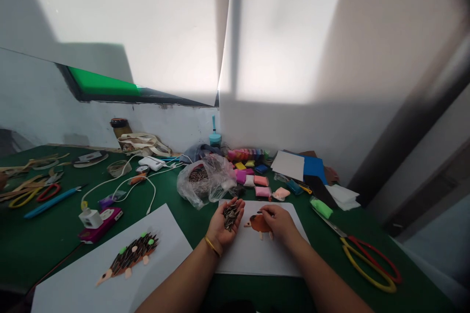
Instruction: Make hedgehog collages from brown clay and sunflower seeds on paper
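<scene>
My left hand is cupped palm up around a heap of dark, slim sunflower seeds, over the left side of a white paper sheet. Fingers pinched together, my right hand touches the upper back of a brown clay hedgehog on that sheet. A small dark piece, apparently a sunflower seed, shows at its fingertips. The hedgehog has a pale snout and pale feet. To the left, another sheet carries a hedgehog covered in dark seeds with green and pale dots.
Behind my hands lies a clear plastic bag with more seeds, beside colourful clay packets. Large scissors lie open on the right with a green clay packet near their blades. Left stand a charger and cables.
</scene>
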The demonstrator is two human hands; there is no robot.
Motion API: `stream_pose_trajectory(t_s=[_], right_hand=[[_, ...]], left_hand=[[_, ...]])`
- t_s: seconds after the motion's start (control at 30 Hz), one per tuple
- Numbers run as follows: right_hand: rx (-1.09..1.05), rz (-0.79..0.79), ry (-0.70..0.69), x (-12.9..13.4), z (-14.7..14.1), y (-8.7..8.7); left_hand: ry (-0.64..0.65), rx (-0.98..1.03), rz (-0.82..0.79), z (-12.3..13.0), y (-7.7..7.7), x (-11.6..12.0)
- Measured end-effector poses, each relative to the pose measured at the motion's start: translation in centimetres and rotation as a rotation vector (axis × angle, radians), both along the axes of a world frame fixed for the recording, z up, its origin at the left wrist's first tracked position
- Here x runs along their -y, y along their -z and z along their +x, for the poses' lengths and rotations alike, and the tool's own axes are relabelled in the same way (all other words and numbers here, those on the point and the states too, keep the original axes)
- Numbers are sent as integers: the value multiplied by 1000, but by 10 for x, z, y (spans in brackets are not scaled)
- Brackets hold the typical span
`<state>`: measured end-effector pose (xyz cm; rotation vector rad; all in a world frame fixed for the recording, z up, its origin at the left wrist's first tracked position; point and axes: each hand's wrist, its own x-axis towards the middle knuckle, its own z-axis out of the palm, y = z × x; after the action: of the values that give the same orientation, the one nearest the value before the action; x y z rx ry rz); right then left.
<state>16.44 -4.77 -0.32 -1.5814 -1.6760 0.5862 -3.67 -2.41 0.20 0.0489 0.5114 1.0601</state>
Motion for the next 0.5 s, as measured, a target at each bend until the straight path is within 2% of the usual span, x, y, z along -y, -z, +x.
stream_pose_trajectory(t_s=[0.23, 0.5], right_hand=[[-130, 21, 10, 0, -3, 2], [22, -9, -2, -5, 0, 9]], left_hand=[[-16, 0, 11, 0, 0, 1], [-5, 9, 1, 0, 1, 0]])
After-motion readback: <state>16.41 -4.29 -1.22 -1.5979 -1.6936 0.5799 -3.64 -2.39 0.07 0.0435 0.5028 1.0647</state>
